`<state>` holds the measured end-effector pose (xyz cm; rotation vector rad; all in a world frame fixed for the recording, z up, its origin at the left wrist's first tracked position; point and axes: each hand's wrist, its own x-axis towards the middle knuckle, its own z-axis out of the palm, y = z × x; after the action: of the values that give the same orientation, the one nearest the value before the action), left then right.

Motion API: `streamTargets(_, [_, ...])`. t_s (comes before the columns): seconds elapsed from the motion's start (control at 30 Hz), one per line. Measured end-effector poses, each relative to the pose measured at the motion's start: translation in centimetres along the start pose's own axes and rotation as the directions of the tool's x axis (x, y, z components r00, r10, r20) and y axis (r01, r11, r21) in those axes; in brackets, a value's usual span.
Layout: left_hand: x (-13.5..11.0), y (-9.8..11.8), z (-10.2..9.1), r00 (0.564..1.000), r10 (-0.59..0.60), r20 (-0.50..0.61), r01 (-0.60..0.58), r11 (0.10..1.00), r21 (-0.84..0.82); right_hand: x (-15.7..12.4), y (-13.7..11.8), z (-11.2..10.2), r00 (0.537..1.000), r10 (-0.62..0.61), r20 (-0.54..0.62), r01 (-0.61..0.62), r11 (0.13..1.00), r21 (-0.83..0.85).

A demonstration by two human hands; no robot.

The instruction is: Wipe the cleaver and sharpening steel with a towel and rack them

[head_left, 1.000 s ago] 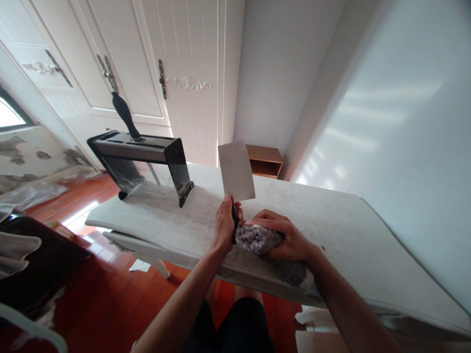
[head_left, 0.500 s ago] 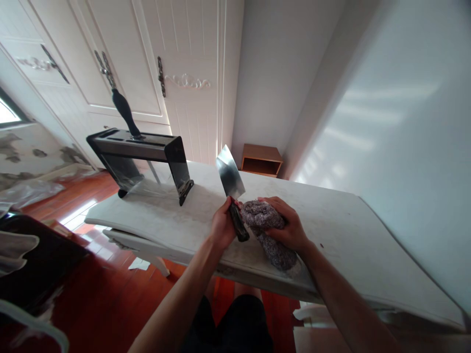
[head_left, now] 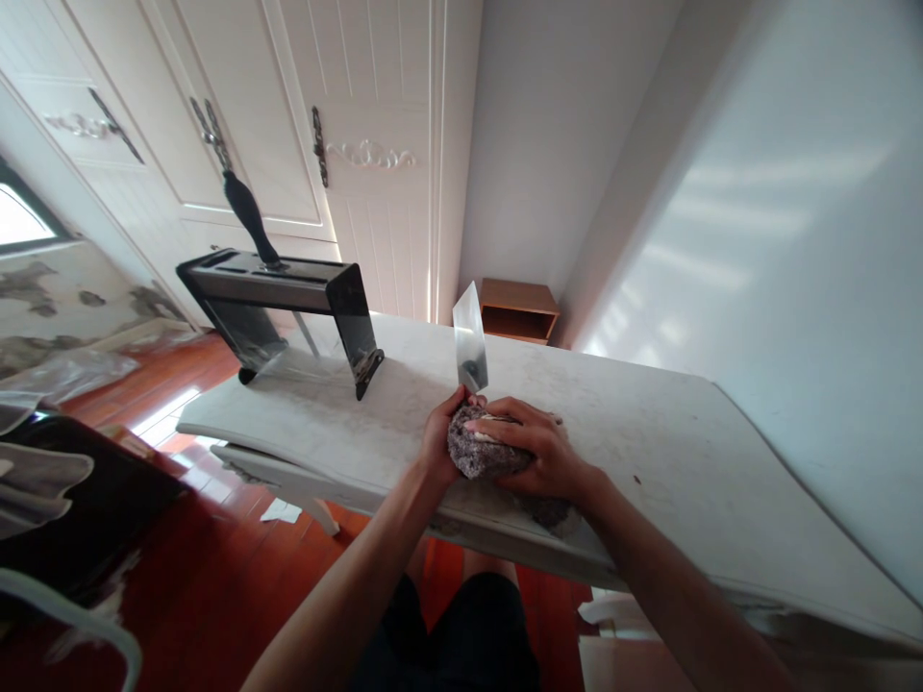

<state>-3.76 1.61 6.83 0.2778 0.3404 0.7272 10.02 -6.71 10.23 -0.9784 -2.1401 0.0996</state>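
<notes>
Left hand (head_left: 436, 438) grips a cleaver (head_left: 471, 348), blade (head_left: 468, 315) beyond its fingers — right hand (head_left: 542, 448) clutches a cloth (head_left: 477, 456), apparently around the hidden handle

The left hand (head_left: 436, 438) grips the cleaver (head_left: 470, 332), handle hidden, blade pointing up and away beyond the grip. The right hand (head_left: 546, 448) clasps a bunched cloth (head_left: 477, 448) right at the grip, its tail on the table (head_left: 649, 452), to the right and nearer the body. Beyond and left of the grip stands a rack (head_left: 270, 281), a black handle (head_left: 247, 213) jutting up; straight beyond, past the table, a box (head_left: 520, 294).
</notes>
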Motion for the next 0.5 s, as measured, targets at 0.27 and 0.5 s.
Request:
streamTargets(0.27, [0.2,0.0,-0.3,0.997,0.005,0.071,-0.003,1.0,-0.028,-0.5,0.5,-1.1,0.981,0.021,0.191,-0.088,0.932,0.351])
streamTargets(0.5, [-0.8,0.2,0.1,0.981,-0.082,0.173,0.096,0.993,-0.074,-0.6,0.5,-1.6,0.975,0.007,0.224,-0.137,0.811,0.568])
